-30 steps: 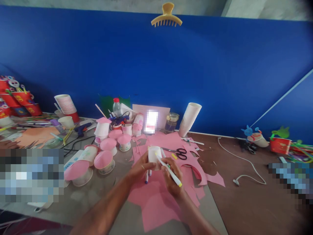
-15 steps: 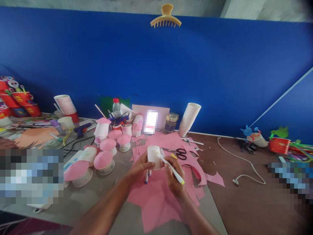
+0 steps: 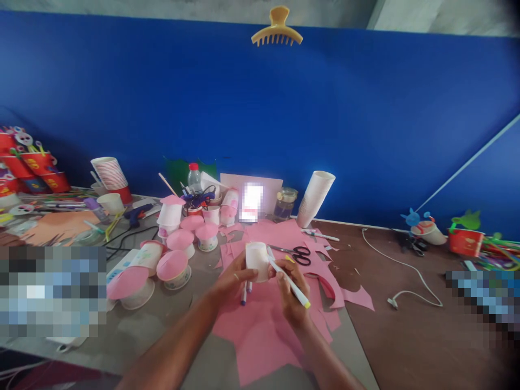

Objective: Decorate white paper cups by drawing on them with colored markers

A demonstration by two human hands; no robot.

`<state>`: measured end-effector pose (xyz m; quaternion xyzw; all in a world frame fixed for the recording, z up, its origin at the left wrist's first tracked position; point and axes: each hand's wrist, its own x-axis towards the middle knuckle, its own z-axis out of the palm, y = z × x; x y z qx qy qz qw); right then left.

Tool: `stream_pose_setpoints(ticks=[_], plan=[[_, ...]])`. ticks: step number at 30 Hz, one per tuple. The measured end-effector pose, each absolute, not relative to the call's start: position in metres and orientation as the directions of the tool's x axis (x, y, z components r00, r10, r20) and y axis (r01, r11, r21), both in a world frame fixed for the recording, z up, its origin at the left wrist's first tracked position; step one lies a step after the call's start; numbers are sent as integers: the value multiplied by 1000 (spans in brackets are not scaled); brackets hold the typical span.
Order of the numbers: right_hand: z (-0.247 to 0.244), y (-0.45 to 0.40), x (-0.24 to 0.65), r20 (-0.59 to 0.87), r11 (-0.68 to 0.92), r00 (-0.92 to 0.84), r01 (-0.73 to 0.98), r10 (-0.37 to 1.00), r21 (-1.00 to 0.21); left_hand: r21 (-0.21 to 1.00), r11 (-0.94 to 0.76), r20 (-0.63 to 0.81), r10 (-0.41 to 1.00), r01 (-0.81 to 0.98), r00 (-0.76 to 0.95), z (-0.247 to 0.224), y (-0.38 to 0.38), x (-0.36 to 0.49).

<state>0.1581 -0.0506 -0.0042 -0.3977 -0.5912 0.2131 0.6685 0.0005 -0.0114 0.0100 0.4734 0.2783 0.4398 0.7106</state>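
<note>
My left hand [image 3: 234, 275] is closed around the side and bottom of a white paper cup [image 3: 257, 261] held above pink paper [image 3: 260, 346]. In my right hand [image 3: 293, 290] is a white marker pen [image 3: 293, 286] with a yellow end. Its tip end points at the cup's right side; whether it touches cannot be made out. Two markers with purple ends [image 3: 244, 299] show just below the cup. Scissors with dark handles [image 3: 301, 255] lie on the pink paper, right of the cup.
Several paper cups with pink cone tops [image 3: 173, 265] stand to the left. A tall stack of white cups [image 3: 317, 199] leans at the back, beside a glass jar [image 3: 285, 204] and a bright phone screen [image 3: 252, 201]. A white cable [image 3: 406, 260] lies to the right.
The marker in my right hand has shifted slightly down and right, its yellow end lower. My left hand and the cup stay nearly in place.
</note>
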Motion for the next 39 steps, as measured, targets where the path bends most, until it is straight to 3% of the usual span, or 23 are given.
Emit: stream_pose_setpoints(ticks=[7,23,39], plan=[[-7,-53,156,687,646,147,249,711,-722,932,173,-14,895,-318,446,15,-15,1],[-14,-50,155,685,639,127,272,717,-719,931,168,-7,896,-324,445,11,-12,0],[-1,-47,156,575,555,244,152,781,-818,917,170,15,890,-361,456,15,-13,2]])
